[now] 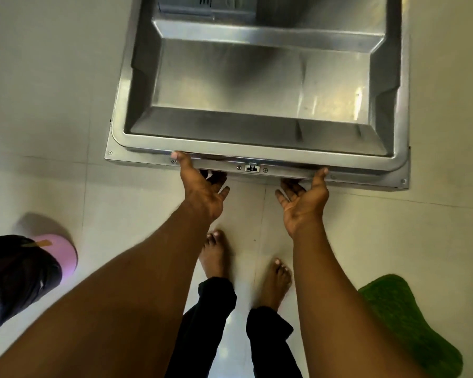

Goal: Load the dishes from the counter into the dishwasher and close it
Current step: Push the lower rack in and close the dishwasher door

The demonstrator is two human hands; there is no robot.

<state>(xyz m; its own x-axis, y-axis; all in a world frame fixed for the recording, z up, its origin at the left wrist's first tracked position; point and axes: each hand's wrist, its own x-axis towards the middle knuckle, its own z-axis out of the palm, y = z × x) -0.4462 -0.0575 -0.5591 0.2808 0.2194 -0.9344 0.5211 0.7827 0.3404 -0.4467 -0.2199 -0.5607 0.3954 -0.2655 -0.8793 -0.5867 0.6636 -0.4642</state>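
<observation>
1. We see a silver-grey door (pixel 257 77), plain and shiny.
2. The floor (pixel 52 77) is pale cream tile.
3. The mat (pixel 402 323) is green.
4. Our trousers (pixel 202 336) are black.
5. One bin (pixel 66 252), perhaps, is pink.

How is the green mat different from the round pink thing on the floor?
The green mat looks fuzzy with a wavy edge; the pink thing looks smooth and round. The mat lies flat on the person's right; the pink thing stands taller on their left, half hidden by something black. Both sit on the pale floor, apart from the dishwasher door.
</observation>
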